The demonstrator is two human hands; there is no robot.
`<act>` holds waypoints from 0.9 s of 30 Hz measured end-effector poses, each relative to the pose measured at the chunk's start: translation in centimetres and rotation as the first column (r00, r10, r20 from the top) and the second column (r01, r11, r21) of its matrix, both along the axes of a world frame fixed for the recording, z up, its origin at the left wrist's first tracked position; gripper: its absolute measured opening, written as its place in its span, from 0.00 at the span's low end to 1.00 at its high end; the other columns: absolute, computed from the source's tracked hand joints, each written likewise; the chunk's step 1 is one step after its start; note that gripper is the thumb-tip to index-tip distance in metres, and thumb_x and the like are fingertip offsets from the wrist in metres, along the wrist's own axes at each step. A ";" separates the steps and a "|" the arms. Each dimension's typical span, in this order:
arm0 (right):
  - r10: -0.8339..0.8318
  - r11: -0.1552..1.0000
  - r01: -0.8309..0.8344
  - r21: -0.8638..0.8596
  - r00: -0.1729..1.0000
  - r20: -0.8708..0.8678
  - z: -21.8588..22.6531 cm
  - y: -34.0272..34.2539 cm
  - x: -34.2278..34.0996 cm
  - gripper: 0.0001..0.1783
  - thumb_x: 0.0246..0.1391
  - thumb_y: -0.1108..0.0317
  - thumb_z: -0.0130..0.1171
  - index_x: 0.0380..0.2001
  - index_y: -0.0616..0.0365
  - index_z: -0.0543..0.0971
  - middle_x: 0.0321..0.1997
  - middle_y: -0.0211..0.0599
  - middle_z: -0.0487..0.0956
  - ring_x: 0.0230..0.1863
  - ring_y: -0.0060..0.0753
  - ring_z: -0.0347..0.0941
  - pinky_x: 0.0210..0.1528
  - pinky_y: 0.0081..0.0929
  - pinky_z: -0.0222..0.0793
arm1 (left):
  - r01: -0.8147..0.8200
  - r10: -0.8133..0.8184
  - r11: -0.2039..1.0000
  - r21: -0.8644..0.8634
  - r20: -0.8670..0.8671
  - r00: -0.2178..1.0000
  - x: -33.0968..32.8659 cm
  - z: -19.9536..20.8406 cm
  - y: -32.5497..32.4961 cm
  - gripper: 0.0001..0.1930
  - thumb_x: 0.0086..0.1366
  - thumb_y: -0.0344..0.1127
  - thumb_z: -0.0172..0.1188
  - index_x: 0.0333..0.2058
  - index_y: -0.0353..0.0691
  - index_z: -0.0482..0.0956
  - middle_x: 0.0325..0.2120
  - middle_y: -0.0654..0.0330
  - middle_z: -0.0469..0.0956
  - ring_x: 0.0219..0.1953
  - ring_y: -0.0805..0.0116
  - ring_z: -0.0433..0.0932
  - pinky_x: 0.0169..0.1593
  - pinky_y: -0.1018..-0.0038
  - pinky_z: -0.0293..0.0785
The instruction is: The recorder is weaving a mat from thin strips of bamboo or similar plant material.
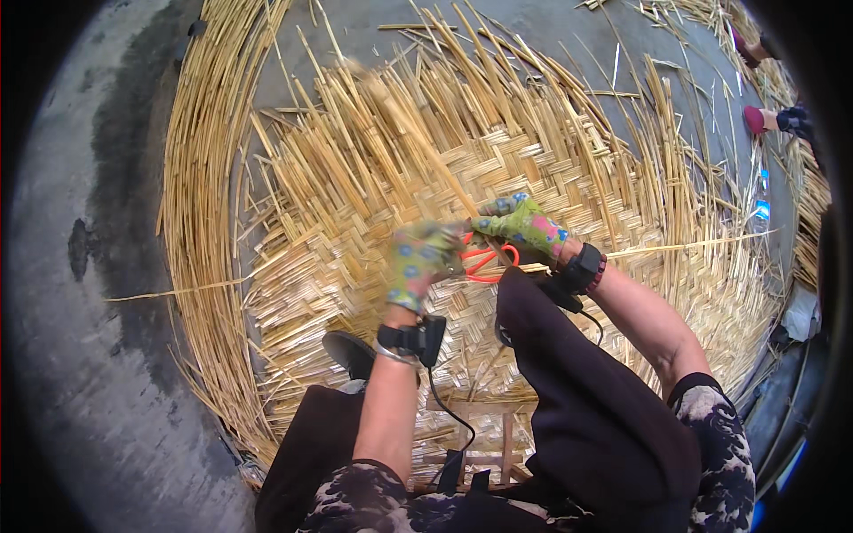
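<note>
Knee; strip apparently aslant, forward-left.

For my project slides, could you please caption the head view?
Gloved left hand and right hand close together by orange loops, above a woven mat, stalks fanning from its far edge.

Looks like a weaving workshop tbh. Bare concrete floor, half-woven straw mat, loose stalks piled alongside it.
</note>
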State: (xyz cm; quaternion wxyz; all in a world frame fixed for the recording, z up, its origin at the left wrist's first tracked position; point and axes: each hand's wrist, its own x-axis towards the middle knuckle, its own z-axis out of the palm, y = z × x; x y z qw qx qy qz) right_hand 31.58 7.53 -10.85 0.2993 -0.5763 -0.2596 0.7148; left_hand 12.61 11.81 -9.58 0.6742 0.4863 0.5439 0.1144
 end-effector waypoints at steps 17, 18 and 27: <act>-0.107 0.994 0.107 0.002 0.994 -0.025 0.9 0.2 -0.2 0.12 0.50 0.60 0.53 0.26 0.58 0.77 0.17 0.26 0.72 0.19 0.16 0.66 0.20 0.14 0.60 | -0.323 0.331 0.943 -0.077 0.301 0.895 2.8 2.7 4.2 0.08 0.52 0.31 0.61 0.28 0.34 0.73 0.24 0.61 0.75 0.27 0.71 0.76 0.28 0.77 0.76; -0.072 0.994 0.071 -0.085 0.997 -0.011 2.2 0.6 -0.1 0.13 0.50 0.59 0.53 0.26 0.58 0.77 0.17 0.26 0.72 0.19 0.16 0.66 0.20 0.15 0.60 | -0.349 0.360 0.933 -0.091 0.301 0.883 2.7 2.6 4.2 0.08 0.52 0.32 0.61 0.27 0.35 0.73 0.23 0.61 0.75 0.26 0.71 0.76 0.28 0.77 0.76; 0.031 0.976 -0.053 0.211 0.994 0.107 3.0 0.0 -0.4 0.12 0.48 0.61 0.57 0.27 0.59 0.77 0.18 0.26 0.73 0.20 0.16 0.67 0.21 0.15 0.61 | -0.362 0.352 0.932 -0.013 0.271 0.896 2.2 1.5 3.3 0.08 0.50 0.30 0.61 0.28 0.34 0.73 0.22 0.60 0.75 0.23 0.70 0.76 0.25 0.79 0.73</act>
